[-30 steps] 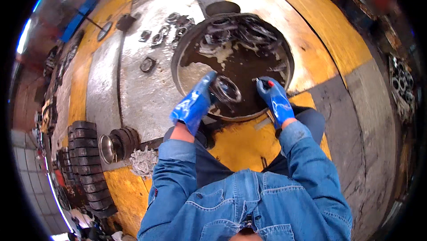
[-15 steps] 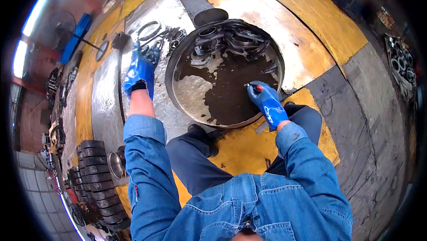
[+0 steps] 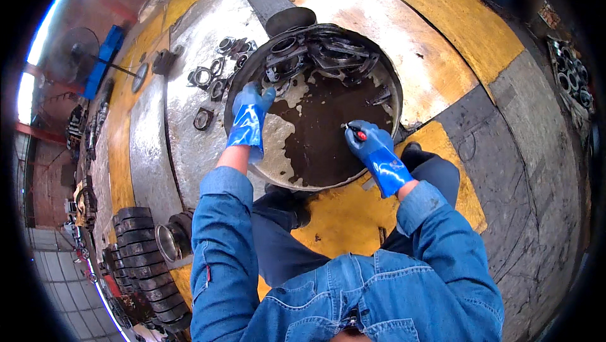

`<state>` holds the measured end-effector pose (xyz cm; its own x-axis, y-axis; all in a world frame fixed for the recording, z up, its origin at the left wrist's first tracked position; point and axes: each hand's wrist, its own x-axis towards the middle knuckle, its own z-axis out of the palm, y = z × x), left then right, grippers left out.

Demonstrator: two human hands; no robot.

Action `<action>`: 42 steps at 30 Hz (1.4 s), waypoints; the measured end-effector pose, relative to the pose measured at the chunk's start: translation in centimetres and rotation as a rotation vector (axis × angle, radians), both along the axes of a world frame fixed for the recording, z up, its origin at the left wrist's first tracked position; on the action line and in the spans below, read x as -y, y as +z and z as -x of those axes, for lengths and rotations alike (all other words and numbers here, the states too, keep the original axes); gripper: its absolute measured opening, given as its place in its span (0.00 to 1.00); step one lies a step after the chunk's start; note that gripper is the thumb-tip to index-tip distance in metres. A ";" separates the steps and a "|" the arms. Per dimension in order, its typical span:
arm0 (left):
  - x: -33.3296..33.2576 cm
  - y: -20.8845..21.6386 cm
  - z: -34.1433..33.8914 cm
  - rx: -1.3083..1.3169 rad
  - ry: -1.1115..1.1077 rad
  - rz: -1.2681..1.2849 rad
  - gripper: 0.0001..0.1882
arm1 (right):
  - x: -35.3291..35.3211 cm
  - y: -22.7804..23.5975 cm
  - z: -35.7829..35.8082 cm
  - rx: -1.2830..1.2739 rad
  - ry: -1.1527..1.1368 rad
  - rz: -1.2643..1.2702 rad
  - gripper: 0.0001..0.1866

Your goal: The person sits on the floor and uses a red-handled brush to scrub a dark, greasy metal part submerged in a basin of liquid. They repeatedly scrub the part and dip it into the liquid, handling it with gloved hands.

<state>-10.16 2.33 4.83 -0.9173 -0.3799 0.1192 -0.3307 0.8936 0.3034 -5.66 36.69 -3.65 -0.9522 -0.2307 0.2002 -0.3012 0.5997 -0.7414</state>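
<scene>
A wide round metal basin of dark liquid, patched with pale foam, stands before my knees. Greasy dark metal parts, some with round holes, are heaped along its far side. My left hand, in a blue rubber glove, reaches over the basin's left rim beside this heap, thumb apart from the fingers and nothing seen in it. My right hand, also gloved in blue, is closed around a small tool with a red-and-black handle and a metal tip, above the liquid. The tool's exact kind is unclear.
Several ring-ended metal parts lie on the metal sheet left of the basin. A dark round pan sits behind it. At lower left are a stack of dark ribbed blocks and a metal cup. More parts lie far right.
My left hand has moved right and nearer, from over the metal sheet to the basin. A ring-shaped part near its fingers has left that spot. My right hand stays over the liquid with the tool.
</scene>
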 end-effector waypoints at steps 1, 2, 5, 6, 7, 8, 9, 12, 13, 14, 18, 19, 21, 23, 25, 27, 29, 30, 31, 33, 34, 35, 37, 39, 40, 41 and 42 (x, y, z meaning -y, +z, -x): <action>-0.5 0.1 1.4 0.018 -0.015 0.097 0.37 | -0.1 0.0 0.0 0.007 -0.009 -0.006 0.12; -1.1 0.1 2.9 0.036 -0.031 0.194 0.41 | -0.2 0.1 0.0 0.014 -0.017 -0.012 0.12; -1.7 -0.8 6.6 0.025 -0.104 0.386 0.42 | -0.4 0.5 -0.1 -0.036 -0.014 -0.021 0.12; -1.4 -1.5 7.8 -0.041 -0.182 0.465 0.42 | -0.4 0.9 -0.2 -0.035 -0.009 -0.022 0.12; -0.8 -1.9 9.0 -0.078 -0.219 0.545 0.43 | -0.1 1.3 -0.3 -0.004 0.008 -0.034 0.13; -0.3 -2.4 10.2 -0.066 -0.265 0.520 0.42 | 0.0 1.5 -0.2 0.006 0.021 -0.043 0.13; -1.3 -2.7 11.5 -0.038 -0.282 0.509 0.42 | -0.4 1.3 -0.1 0.024 0.027 -0.063 0.13; -1.8 -3.4 14.7 0.089 -0.322 0.538 0.41 | -0.4 2.0 -0.1 0.056 0.042 -0.078 0.14; -1.8 -3.8 15.7 0.147 -0.297 0.500 0.39 | -0.3 2.2 -0.1 0.068 0.036 -0.070 0.14; -1.4 -4.0 16.2 0.131 -0.283 0.498 0.33 | -0.1 2.3 -0.1 0.081 0.030 -0.062 0.13; -1.2 -5.0 17.0 0.191 -0.298 0.569 0.20 | 0.0 1.3 -0.2 0.023 0.027 -0.076 0.13; -2.0 -4.7 17.1 0.221 -0.314 0.572 0.17 | -0.2 1.0 -0.1 0.019 0.017 -0.087 0.13; -2.4 -3.3 15.8 0.257 -0.291 0.558 0.17 | -0.3 0.6 -0.1 0.013 0.010 -0.093 0.13; -3.9 -1.1 14.1 0.347 -0.308 0.526 0.19 | -0.9 0.4 0.0 -0.025 0.010 -0.076 0.13; -2.5 1.2 10.8 0.387 -0.254 0.476 0.25 | -0.3 0.1 0.0 -0.046 0.009 -0.045 0.12; -1.0 2.6 8.3 0.358 -0.257 0.417 0.28 | -0.1 0.1 -0.1 -0.035 -0.021 -0.034 0.12; -1.0 4.1 5.6 0.483 -0.206 0.238 0.33 | -0.3 -0.3 0.2 -0.024 -0.015 -0.012 0.13; -0.5 4.5 3.8 0.454 -0.270 0.241 0.33 | -0.1 -0.5 0.4 -0.012 -0.023 -0.002 0.14; 0.0 4.2 2.2 0.467 -0.240 0.078 0.34 | -0.2 -0.3 0.4 -0.002 -0.031 0.001 0.14; 0.3 2.9 -1.7 0.459 -0.141 -0.197 0.35 | 0.0 0.4 0.3 0.118 -0.021 -0.002 0.15; -0.1 2.2 -3.8 0.443 -0.084 -0.318 0.35 | -0.2 0.6 0.4 0.179 -0.023 -0.008 0.15; -1.6 1.9 -5.3 0.486 -0.065 -0.389 0.35 | -0.3 0.0 0.7 0.204 -0.045 0.066 0.17; -3.9 0.0 -8.2 0.411 -0.073 -0.606 0.35 | 0.0 0.2 2.0 0.339 0.054 0.079 0.17; -4.1 -2.0 -9.8 0.508 -0.056 -0.734 0.34 | 1.2 0.1 3.3 0.406 0.143 0.149 0.18; -4.9 -2.8 -10.2 0.492 -0.046 -0.781 0.33 | 1.5 -0.1 4.0 0.399 0.159 0.206 0.19; -5.6 -3.6 -10.5 0.454 -0.050 -0.833 0.33 | 1.7 -0.3 4.6 0.391 0.174 0.262 0.20; -6.0 -4.2 -10.9 0.407 -0.041 -0.884 0.33 | 2.2 -0.5 4.7 0.387 0.197 0.322 0.21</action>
